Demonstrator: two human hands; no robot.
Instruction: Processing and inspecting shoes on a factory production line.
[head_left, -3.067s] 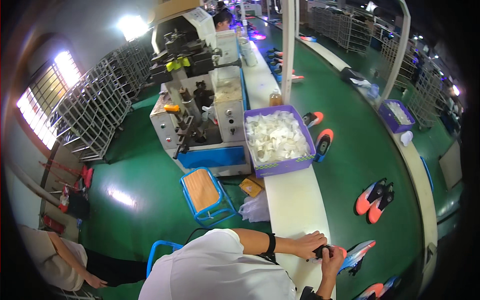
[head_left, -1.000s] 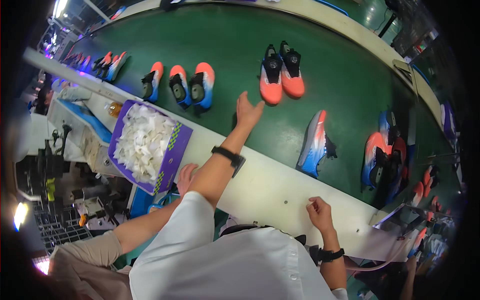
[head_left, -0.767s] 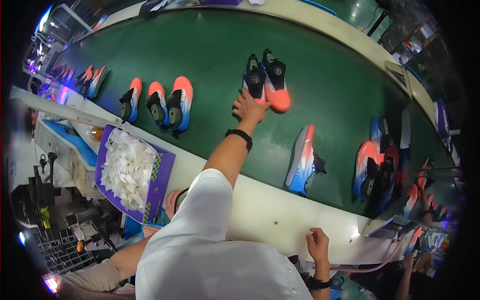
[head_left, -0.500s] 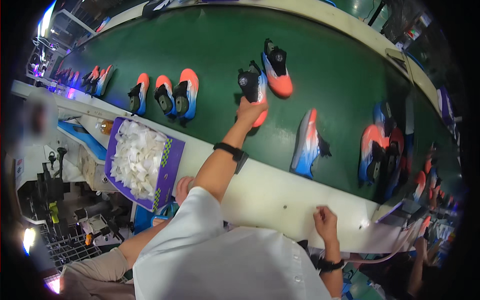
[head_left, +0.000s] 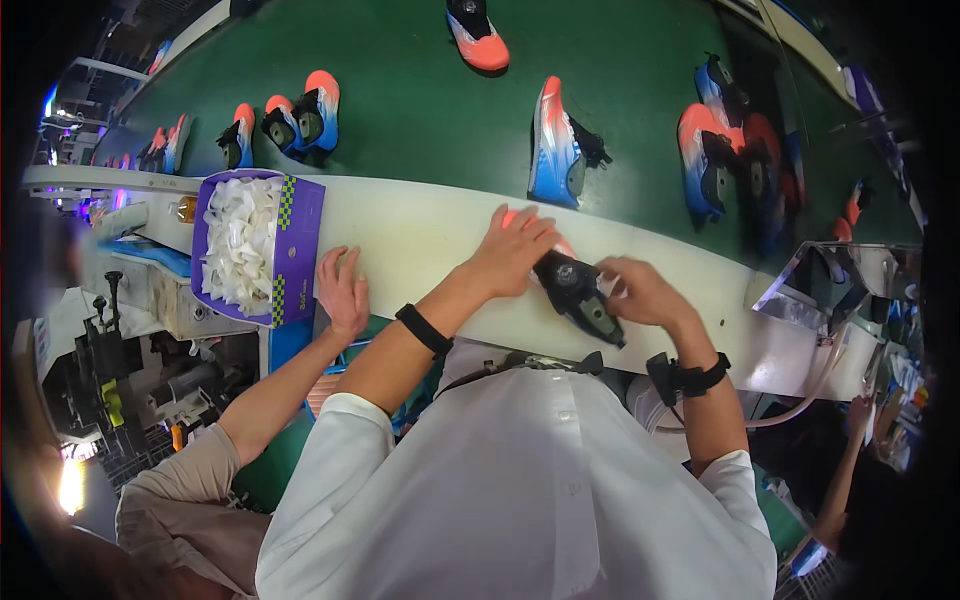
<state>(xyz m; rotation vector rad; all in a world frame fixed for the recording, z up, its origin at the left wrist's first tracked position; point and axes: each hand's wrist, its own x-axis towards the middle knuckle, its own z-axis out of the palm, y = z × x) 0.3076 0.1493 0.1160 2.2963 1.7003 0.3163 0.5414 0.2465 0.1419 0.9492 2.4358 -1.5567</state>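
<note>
A running shoe (head_left: 568,284) with a coral toe and a black tongue is at the white ledge (head_left: 420,215) in front of me, its heel end pointing toward my body and to the right. My left hand (head_left: 512,256) wraps over the toe from above, covering most of the coral part. My right hand (head_left: 645,292) is at the right side of the shoe's opening, with bent fingers against the collar; what its fingertips pinch is partly hidden. Past the ledge, another shoe (head_left: 556,145) lies on its side on the green belt (head_left: 400,110).
To the left, a purple box (head_left: 298,245) holds crumpled white pieces. A co-worker's hand (head_left: 343,293) rests beside it. Several more shoes (head_left: 320,110) stand on the belt at left, with a cluster (head_left: 705,150) at right. A metal guard (head_left: 800,290) stands at the ledge's right end.
My left hand has brought the shoe from the belt back to the ledge, turning it heel toward me. My right hand has moved up to its collar. The view has shifted too.
</note>
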